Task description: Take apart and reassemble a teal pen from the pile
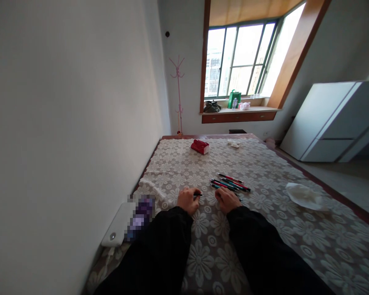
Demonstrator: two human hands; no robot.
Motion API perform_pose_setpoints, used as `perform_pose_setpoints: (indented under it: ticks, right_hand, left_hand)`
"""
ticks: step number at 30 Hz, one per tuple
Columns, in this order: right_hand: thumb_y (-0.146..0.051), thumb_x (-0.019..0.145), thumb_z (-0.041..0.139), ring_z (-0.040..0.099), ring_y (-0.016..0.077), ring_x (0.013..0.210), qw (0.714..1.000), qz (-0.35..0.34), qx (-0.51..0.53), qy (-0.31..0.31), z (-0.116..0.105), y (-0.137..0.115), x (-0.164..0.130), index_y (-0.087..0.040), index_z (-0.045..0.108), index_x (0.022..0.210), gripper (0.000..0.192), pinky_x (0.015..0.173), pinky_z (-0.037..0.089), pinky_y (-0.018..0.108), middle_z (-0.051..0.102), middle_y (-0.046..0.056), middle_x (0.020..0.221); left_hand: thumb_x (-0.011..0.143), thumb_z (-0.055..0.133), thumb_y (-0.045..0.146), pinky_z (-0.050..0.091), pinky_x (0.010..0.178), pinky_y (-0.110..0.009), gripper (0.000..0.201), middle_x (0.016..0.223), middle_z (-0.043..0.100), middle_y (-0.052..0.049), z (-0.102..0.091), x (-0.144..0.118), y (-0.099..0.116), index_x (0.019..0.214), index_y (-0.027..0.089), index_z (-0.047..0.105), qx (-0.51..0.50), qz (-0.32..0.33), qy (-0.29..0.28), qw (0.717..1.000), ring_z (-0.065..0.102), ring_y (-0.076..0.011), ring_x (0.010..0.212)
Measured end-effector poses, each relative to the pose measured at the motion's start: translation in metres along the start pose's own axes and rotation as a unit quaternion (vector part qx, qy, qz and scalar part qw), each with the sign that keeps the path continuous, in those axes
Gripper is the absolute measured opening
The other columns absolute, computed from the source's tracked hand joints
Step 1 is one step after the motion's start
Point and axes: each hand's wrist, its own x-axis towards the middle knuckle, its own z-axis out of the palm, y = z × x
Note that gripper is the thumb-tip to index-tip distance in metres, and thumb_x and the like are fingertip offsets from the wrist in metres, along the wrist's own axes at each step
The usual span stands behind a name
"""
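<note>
A: Head view: both hands rest on the floral cover (264, 246) toward its near left corner. The left hand (188, 200) is curled around a pen (198, 194), whose dark tip pokes out toward the right hand (226, 199). That hand is closed too, knuckles up; something thin seems to run out from under it, though I cannot tell whether it grips it.

B: And the other pens?

A: A loose bunch of pens (230, 183) lies just beyond the right hand, nearer the middle of the cover: slim barrels in red, teal and dark, roughly parallel and slanted.

B: What could go wrong?

A: The cover is soft and patterned, so I judge a round barrel could roll if the right sleeve (264, 254) brushes the bunch, and it would be hard to spot among the flowers. The held pen shows only its tip, so a loose grip could let it slip.

B: Anything else nearby?

A: A crumpled white cloth (304, 196) toward the right edge, a red box (200, 146) at the far end, a white device (118, 225) off the left edge.
</note>
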Motion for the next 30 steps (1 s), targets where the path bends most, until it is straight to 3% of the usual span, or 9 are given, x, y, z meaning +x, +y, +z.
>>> perform_pose_setpoints:
  ticks: [8,18,23,30]
  right_hand:
    - [-0.018,0.09,0.047,0.059,0.0217,0.097,1.0,-0.009,0.0,0.0,0.0002,-0.002,-0.0003,-0.021,0.06,0.088,0.013,0.085,0.042,0.032,0.065,0.007,0.096]
    - [-0.018,0.09,0.046,0.06,0.0213,0.09,0.999,-0.041,0.021,0.011,0.0051,0.0002,0.0003,-0.02,0.059,0.086,0.014,0.082,0.044,0.032,0.065,0.007,0.092]
    - [-0.015,0.087,0.047,0.06,0.0227,0.093,0.999,-0.026,0.028,0.035,0.0068,0.002,0.0004,-0.021,0.058,0.085,0.012,0.083,0.044,0.033,0.065,0.007,0.092]
    - [-0.017,0.088,0.046,0.06,0.0232,0.093,0.999,-0.014,0.032,0.028,0.0061,0.0039,0.0011,-0.021,0.057,0.085,0.012,0.083,0.044,0.034,0.065,0.007,0.093]
  left_hand:
    - [0.084,0.061,0.021,0.043,0.096,-0.036,0.025,0.106,0.075,0.003,-0.001,-0.0007,0.003,0.103,0.03,0.074,-0.018,0.032,-0.024,0.999,0.061,-0.0219,0.105]
    - [0.082,0.064,0.021,0.046,0.094,-0.034,0.023,0.099,0.076,0.003,0.0006,0.0005,0.0047,0.1,0.03,0.076,-0.03,0.054,-0.032,0.998,0.062,-0.0217,0.101]
    - [0.085,0.061,0.022,0.046,0.096,-0.035,0.024,0.102,0.075,0.001,-0.0012,0.0005,0.0034,0.103,0.027,0.075,-0.024,0.032,-0.005,0.999,0.061,-0.0217,0.104]
    - [0.084,0.06,0.02,0.046,0.096,-0.037,0.024,0.104,0.075,0.0,-0.0008,-0.0005,0.002,0.103,0.027,0.074,-0.005,0.016,-0.014,1.0,0.061,-0.0232,0.105]
